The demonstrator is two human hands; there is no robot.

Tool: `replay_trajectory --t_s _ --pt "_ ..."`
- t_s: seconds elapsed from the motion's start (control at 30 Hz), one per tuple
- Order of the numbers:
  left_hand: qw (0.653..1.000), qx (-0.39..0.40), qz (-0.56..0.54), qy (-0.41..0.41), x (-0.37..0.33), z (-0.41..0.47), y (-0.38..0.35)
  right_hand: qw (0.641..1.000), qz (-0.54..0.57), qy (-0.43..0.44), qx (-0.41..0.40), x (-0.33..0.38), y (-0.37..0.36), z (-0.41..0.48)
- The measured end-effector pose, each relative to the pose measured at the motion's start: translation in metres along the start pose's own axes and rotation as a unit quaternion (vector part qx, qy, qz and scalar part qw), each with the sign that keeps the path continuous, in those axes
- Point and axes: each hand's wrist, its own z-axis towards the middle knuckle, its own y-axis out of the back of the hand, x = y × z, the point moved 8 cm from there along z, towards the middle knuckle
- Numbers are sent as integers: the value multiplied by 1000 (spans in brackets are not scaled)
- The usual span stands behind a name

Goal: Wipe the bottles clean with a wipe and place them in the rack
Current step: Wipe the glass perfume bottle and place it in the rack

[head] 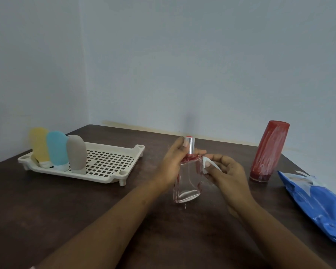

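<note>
A clear glass bottle (188, 181), streaked with red along its shoulders and edges, sits near the middle of the dark wooden table (85, 210), between the two hands. The left hand (173, 164) grips it at the top. Its thumb lies against the near side of the silver cap (189, 145), and its fingers (200, 151) curl round behind the neck, showing again on the bottle's right. The right hand (227, 171) pinches a small white wipe (204, 165) between thumb and curled fingers and presses it against the bottle's right shoulder, just below the left hand's fingertips. The bottle leans slightly, and its base seems to be on or just above the tabletop; the angle does not settle which. To the left, well apart from the hands, a cream perforated rack (113, 162) holds three soft bottles in a row at its left end, each standing on its cap. These are a yellow bottle (39, 146), a blue bottle (57, 148) and a grey bottle (77, 154), all close together. To the right of the hands a tall red bottle (268, 150), smeared with pale streaks, stands alone on the table. Nearer the right edge lies a blue pack (316, 202) of wipes with its flap lifted.
</note>
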Motion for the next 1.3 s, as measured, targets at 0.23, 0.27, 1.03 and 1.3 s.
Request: replay_trajectory --t_s 0.23,0.27,1.03,1.3 --pt "997 18 71 -15 11 2 -3 988 -113 105 0 19 2 0" --pt "997 17 79 -14 13 2 -2 985 -126 119 -1 22 2 -1" --pt "997 47 54 -27 11 4 -3 996 6 75 -49 22 9 3" --pt "996 52 36 -64 6 10 5 931 -176 316 -57 74 -22 -26"
